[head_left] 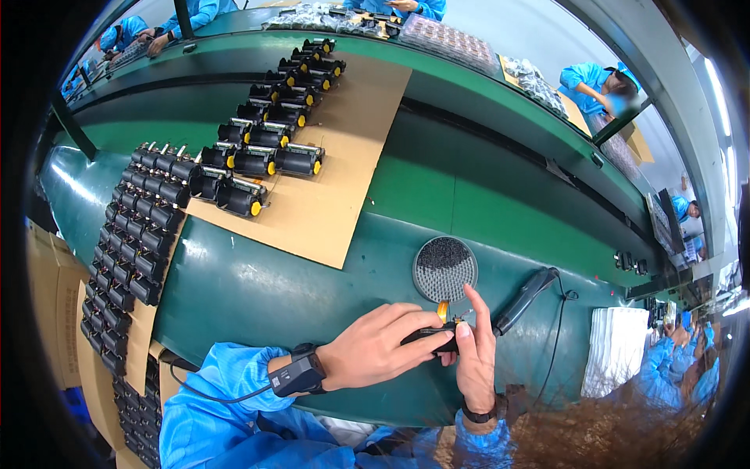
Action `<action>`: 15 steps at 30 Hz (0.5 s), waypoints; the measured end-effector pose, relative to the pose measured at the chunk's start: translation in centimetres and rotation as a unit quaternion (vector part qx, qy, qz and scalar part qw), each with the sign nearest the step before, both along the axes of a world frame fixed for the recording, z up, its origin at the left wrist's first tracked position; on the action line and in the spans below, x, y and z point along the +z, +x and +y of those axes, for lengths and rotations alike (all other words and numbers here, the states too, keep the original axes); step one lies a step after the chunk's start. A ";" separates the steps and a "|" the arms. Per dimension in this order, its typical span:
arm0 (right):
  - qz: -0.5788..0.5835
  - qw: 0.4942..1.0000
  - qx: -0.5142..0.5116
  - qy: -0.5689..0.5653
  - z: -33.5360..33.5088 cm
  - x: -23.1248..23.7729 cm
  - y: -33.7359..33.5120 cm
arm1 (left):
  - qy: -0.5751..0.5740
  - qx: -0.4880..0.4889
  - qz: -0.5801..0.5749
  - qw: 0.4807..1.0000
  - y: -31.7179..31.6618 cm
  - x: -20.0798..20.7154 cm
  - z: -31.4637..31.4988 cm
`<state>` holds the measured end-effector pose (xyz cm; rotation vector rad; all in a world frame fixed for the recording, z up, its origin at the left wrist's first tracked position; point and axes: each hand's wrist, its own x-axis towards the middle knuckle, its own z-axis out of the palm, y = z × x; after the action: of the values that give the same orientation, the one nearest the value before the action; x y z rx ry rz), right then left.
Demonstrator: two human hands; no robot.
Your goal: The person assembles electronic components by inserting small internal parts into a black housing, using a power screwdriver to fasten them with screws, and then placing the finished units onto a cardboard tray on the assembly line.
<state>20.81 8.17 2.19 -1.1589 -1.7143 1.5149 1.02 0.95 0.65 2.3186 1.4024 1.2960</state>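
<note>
Plainly, the small black part (pixel 414 336) is up in both hands, just above the counter (pixel 273 301), near the middle of its near edge. From where I stand it looks light and stiff, probably hard plastic, and smooth enough to slip a little under a bare fingertip. The orange ribbon (pixel 443 311) sticking out from its far side seems the delicate bit, thin and easily creased, so I'd take hold of the dark body by its two ends and leave that strip alone.

The left hand (pixel 383 344) comes across palm down, its fingers curled over the body and closed on it. The right hand (pixel 475 359) meets it at the other end: the thumb lies against the part, the index finger stands up clear of it, and the remaining fingers are mostly hidden, though the grip looks closed there too. How hard either one squeezes I can't tell.

Just beyond the fingers sits a round dish (pixel 451 288) with tiny black pieces (pixel 441 254) heaped in its far half. A dark corded tool (pixel 525 301) lies to its right, and white sheets (pixel 613 352) rest towards the counter's right end.
</note>
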 end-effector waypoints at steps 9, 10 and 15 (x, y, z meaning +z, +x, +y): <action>-0.037 0.994 -0.071 0.075 0.5 -0.4 4.6 | -0.075 -0.008 0.014 0.997 0.6 -1.1 -0.5; -0.079 0.984 -0.127 0.101 1.4 -0.6 5.9 | -0.095 -0.002 0.024 0.995 0.6 -1.4 -0.6; -0.197 0.913 -0.240 0.266 6.5 -3.2 9.4 | -0.092 0.010 0.031 0.995 1.1 -2.0 -0.6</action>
<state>30.21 14.68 -1.03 -1.4895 -1.7524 0.4910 2.09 0.35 -1.39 2.2450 1.4995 1.0582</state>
